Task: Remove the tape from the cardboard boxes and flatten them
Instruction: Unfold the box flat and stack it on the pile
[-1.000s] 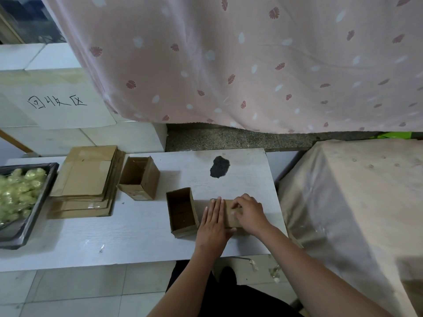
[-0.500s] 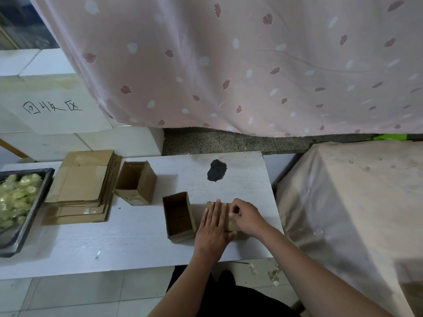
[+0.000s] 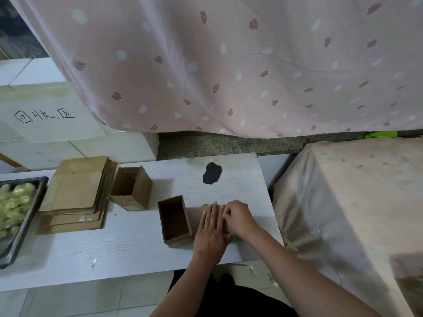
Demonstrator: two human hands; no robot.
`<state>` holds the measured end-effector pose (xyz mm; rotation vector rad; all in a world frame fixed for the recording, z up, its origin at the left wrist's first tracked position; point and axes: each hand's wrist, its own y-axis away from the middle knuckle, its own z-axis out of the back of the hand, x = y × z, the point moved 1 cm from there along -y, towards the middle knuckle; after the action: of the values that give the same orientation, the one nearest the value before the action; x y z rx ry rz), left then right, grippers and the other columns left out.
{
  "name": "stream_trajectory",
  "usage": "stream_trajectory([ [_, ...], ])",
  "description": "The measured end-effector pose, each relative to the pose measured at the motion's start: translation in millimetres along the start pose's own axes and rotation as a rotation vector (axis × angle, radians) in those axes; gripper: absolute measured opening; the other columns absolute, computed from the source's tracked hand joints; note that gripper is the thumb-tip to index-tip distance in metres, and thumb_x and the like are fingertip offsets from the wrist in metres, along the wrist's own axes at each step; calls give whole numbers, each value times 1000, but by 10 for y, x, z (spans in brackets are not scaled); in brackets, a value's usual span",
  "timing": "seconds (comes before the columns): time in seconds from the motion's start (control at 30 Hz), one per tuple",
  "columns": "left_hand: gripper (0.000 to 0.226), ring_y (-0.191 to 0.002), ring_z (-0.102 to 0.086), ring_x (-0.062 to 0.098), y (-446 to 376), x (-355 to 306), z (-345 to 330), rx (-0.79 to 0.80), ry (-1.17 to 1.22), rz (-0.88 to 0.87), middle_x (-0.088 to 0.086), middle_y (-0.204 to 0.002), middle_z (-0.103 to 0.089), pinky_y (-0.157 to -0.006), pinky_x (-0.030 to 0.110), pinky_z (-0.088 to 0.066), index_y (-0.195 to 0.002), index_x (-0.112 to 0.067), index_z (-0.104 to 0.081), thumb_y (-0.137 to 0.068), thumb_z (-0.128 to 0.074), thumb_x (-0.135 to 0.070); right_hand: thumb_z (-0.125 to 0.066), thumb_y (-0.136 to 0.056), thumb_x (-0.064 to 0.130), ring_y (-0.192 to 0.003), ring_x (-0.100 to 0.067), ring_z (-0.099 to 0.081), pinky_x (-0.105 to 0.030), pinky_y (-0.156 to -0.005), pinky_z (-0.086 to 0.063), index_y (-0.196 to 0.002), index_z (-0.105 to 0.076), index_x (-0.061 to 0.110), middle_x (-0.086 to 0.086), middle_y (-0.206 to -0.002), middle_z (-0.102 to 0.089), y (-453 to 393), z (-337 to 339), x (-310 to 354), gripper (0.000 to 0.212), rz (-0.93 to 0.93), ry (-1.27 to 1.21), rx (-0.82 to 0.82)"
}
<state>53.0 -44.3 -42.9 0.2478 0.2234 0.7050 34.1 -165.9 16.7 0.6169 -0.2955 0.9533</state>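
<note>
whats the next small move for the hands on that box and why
Probably peel the tape off with the right hand, whose fingers curl at the top of the cardboard box, while the left hand lies flat on it, holding it down on the table.

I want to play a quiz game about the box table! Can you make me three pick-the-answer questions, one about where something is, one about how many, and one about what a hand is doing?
1. Where is the stack of flattened cardboard?
A. Under the table
B. Left of the open boxes
C. On the covered block at right

2. How many boxes stand open and empty on the table?
A. Two
B. Five
C. None

3. What is the left hand doing?
A. Holding scissors
B. Hanging off the table
C. Lying flat on the cardboard piece

Answers:
1 B, it lies beside the tray.
2 A, the far open box and the near open box.
3 C, its fingers are straight.
</note>
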Motion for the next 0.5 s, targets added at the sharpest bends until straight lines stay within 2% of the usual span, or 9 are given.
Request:
stream_trajectory([
  [0.13,71,-146,34,22,-13,-72,9,-17,31,-10,7,-162,31,-122,40,17,-153,-10,24,-104,-6,-51,-47,-102,14,-98,-26,-62,-35,-93,-47,-101,-65,1,-13,-103,-68,39,45,-16,23,-14,-35,-8],
  [0.27,72,-147,33,23,2,-69,-4,-28,49,12,8,-160,33,-123,40,15,-154,-9,24,-99,5,-51,-47,-101,14,-84,-21,-60,-29,-72,-48,-98,-57,7,-11,-96,-65,83,77,-87,12,-53,-135,-27],
  [0.4,61,-145,36,26,16,-75,-36,-42,61,-6,10,-160,35,-121,41,17,-153,-26,28,-106,-6,-47,-47,-97,6,-78,-19,-58,-29,-66,-47,-96,-52,11,-7,-90,-61,108,72,-179,7,-83,-181,-55],
  [0.5,59,-144,37,26,2,-106,-33,-57,64,-9,11,-160,34,-120,41,19,-153,-33,28,-104,-2,-47,-44,-96,4,-83,-16,-60,-19,-62,-43,-102,-60,14,-3,-94,-62,129,86,-202,20,-116,-247,-58],
])
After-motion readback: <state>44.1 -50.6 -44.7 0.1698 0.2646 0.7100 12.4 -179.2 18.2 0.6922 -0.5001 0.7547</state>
